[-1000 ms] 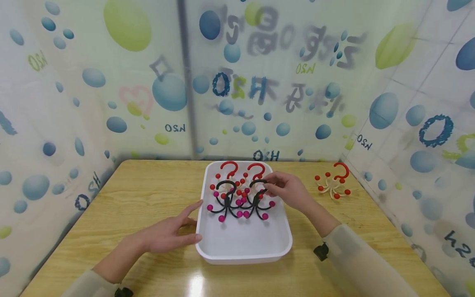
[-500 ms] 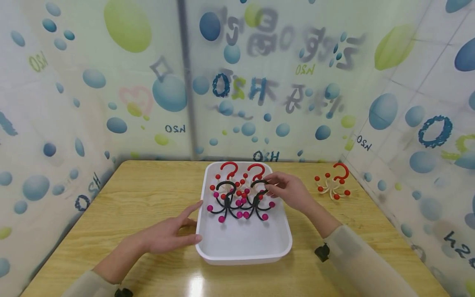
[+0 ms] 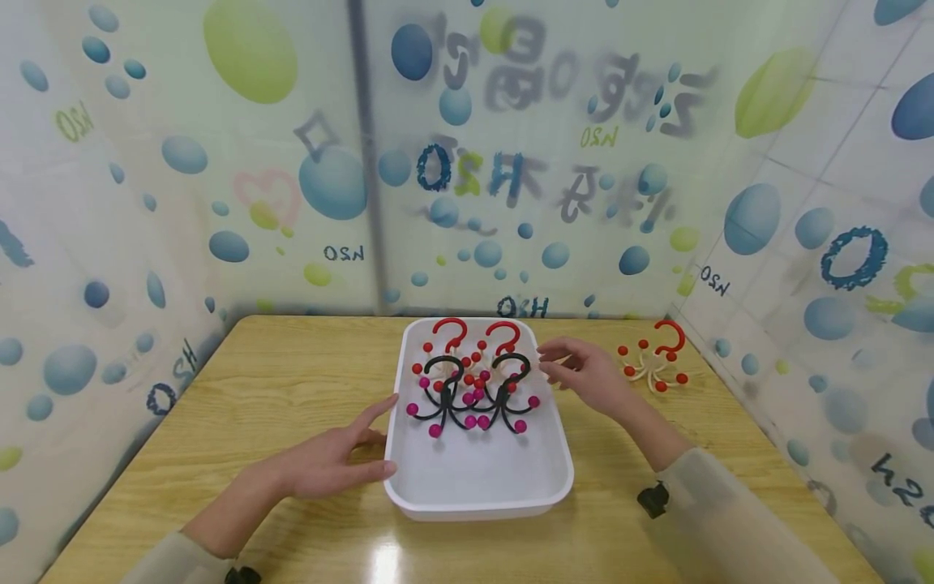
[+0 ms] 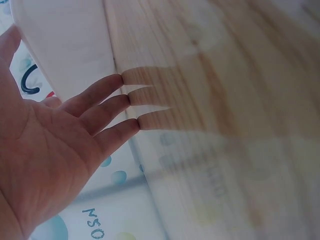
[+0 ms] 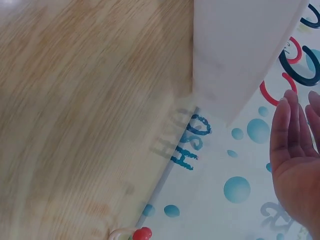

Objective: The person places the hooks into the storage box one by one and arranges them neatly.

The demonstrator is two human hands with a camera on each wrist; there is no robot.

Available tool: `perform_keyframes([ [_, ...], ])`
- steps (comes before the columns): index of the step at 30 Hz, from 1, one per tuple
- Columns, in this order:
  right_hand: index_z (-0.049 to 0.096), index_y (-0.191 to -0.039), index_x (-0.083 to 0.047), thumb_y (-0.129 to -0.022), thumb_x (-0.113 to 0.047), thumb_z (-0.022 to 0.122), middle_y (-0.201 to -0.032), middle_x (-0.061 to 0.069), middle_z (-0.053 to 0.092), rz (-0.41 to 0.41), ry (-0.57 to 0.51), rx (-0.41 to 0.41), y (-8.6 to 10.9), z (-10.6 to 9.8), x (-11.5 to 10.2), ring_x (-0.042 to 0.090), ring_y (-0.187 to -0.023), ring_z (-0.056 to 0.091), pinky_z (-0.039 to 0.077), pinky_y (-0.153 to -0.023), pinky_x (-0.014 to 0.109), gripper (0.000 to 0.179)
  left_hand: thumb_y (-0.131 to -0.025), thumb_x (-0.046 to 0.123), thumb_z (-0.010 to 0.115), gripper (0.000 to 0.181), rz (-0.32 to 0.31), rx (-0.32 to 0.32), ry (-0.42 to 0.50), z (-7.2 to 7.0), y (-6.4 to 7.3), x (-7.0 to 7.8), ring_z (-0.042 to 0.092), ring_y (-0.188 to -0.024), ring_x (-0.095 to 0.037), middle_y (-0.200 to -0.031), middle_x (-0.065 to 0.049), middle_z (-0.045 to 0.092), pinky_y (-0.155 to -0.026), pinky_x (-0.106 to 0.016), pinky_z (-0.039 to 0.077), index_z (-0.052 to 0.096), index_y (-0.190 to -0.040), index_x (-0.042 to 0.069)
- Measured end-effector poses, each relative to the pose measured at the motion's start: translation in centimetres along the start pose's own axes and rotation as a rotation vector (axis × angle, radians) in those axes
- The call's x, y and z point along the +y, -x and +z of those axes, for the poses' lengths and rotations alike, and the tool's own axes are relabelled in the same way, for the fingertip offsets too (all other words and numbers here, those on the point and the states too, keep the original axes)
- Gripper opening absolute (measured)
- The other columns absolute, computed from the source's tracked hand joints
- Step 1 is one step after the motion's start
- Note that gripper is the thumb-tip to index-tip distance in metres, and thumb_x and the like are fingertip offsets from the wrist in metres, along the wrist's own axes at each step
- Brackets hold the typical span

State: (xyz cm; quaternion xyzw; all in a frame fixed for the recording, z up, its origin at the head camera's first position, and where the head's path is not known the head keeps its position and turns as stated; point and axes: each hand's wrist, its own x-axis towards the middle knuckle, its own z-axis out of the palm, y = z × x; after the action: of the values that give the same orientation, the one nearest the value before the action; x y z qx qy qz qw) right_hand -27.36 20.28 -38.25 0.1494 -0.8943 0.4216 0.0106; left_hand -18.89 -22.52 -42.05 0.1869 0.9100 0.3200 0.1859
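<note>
A white plastic tray (image 3: 481, 478) holds two black massagers, a left one (image 3: 447, 397) and a right one (image 3: 503, 397), with hook handles and magenta-balled legs. Behind them stand two cream massagers with red hooks, the left hook (image 3: 464, 331) and the right hook (image 3: 519, 332), their legs partly hidden. My left hand (image 3: 328, 462) rests against the tray's left side, thumb and forefinger spread along the rim. Beside the right black handle, my right hand (image 3: 587, 377) hovers at the tray's right edge, fingers loosely bent, holding nothing. The right wrist view shows this hand (image 5: 297, 165) apart from the hooks.
Another cream massager (image 3: 653, 369) with a red hook and red balls stands on the wooden table (image 3: 314, 365) at the back right. A patterned curtain (image 3: 467, 203) closes off the back and both sides.
My right hand has let go of the right black massager's handle and moved a little to the right. The left hand and the tray have stayed put.
</note>
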Motion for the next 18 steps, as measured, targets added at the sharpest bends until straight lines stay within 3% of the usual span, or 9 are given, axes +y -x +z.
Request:
perform_keyframes([
  [5, 0.072, -0.137, -0.014, -0.107, -0.027, 0.074, -0.121, 0.012, 0.077, 0.023, 0.012, 0.007, 0.6, -1.0, 0.9, 0.032, -0.095, 0.075, 0.063, -0.076, 0.028, 0.032, -0.105, 0.059, 0.067, 0.095, 0.012, -0.007, 0.005, 0.0, 0.1, 0.0, 0.057, -0.148, -0.044, -0.155, -0.013, 0.065, -0.121, -0.074, 0.040, 0.010, -0.177, 0.036],
  [9, 0.072, -0.136, -0.014, -0.108, -0.027, 0.073, -0.121, 0.012, 0.077, 0.032, 0.025, 0.011, 1.2, -1.8, 1.9, 0.026, -0.092, 0.073, 0.064, -0.078, 0.031, 0.031, -0.105, 0.058, 0.067, 0.095, 0.014, -0.009, 0.009, 0.0, 0.1, 0.0, 0.058, -0.148, -0.044, -0.155, -0.013, 0.065, -0.122, -0.074, 0.041, 0.010, -0.177, 0.036],
  [14, 0.072, -0.136, -0.013, -0.108, -0.028, 0.073, -0.120, 0.013, 0.077, 0.055, 0.035, 0.021, 1.9, -3.1, 3.1, 0.035, -0.097, 0.074, 0.067, -0.080, 0.040, 0.032, -0.106, 0.058, 0.067, 0.094, 0.016, -0.007, 0.005, 0.0, 0.1, 0.0, 0.058, -0.148, -0.044, -0.155, -0.013, 0.065, -0.122, -0.074, 0.040, 0.010, -0.177, 0.035],
  [18, 0.072, -0.137, -0.012, -0.108, -0.031, 0.073, -0.123, 0.013, 0.077, 0.065, 0.042, 0.023, 2.6, -4.0, 4.2, 0.037, -0.100, 0.074, 0.066, -0.080, 0.036, 0.035, -0.106, 0.058, 0.066, 0.094, 0.017, -0.007, -0.001, 0.0, 0.0, 0.0, 0.058, -0.148, -0.044, -0.155, -0.013, 0.066, -0.122, -0.074, 0.041, 0.010, -0.178, 0.035],
])
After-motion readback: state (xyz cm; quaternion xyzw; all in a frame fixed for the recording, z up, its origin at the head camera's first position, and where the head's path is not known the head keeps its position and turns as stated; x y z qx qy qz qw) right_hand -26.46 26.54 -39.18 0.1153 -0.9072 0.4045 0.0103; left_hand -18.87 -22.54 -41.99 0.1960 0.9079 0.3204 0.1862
